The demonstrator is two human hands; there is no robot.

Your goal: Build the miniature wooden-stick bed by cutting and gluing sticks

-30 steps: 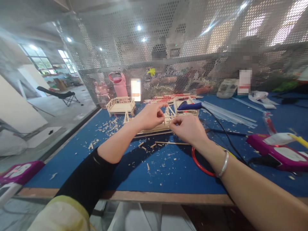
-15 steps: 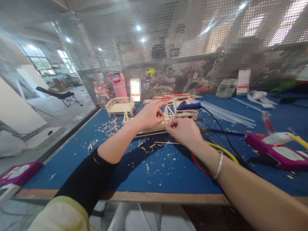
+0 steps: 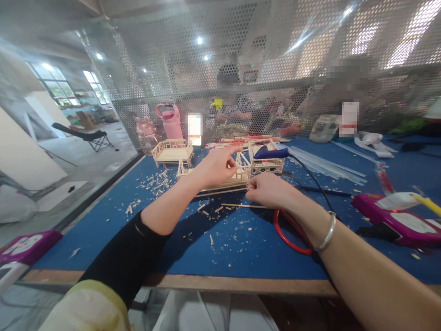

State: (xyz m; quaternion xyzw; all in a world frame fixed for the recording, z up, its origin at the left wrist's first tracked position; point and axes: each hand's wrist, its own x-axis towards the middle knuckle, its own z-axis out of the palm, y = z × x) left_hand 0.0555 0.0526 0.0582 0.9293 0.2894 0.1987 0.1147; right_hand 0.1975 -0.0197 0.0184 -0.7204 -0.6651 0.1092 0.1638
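Note:
A small model of thin wooden sticks (image 3: pixel 223 185), shaped like a railed bench or bed, lies in front of my hands. My left hand (image 3: pixel 217 166) reaches over it with curled fingers, the fingertips closed at its right-hand frame; whatever they grip is mostly hidden. Beside the model's front right corner, my right hand (image 3: pixel 270 189) has thumb and fingers pinched together. Anything between them is too small to make out. Just behind, a blue-handled tool with a cord (image 3: pixel 272 152), like a hot glue gun, rests on another wooden stick model (image 3: pixel 267 165).
A finished-looking wooden model (image 3: pixel 172 152) stands at the left. Wood scraps litter the blue table (image 3: pixel 193 253). Clear sticks (image 3: pixel 327 163), a red loop (image 3: pixel 284 236) and a purple power strip (image 3: pixel 396 220) lie to the right. Behind stand a lit phone (image 3: pixel 195 128) and perforated screen (image 3: pixel 165 59).
My right hand has moved slightly right and away from the left hand, uncovering the model's right corner and covering the yellow part by the red loop. My left hand stays nearly still.

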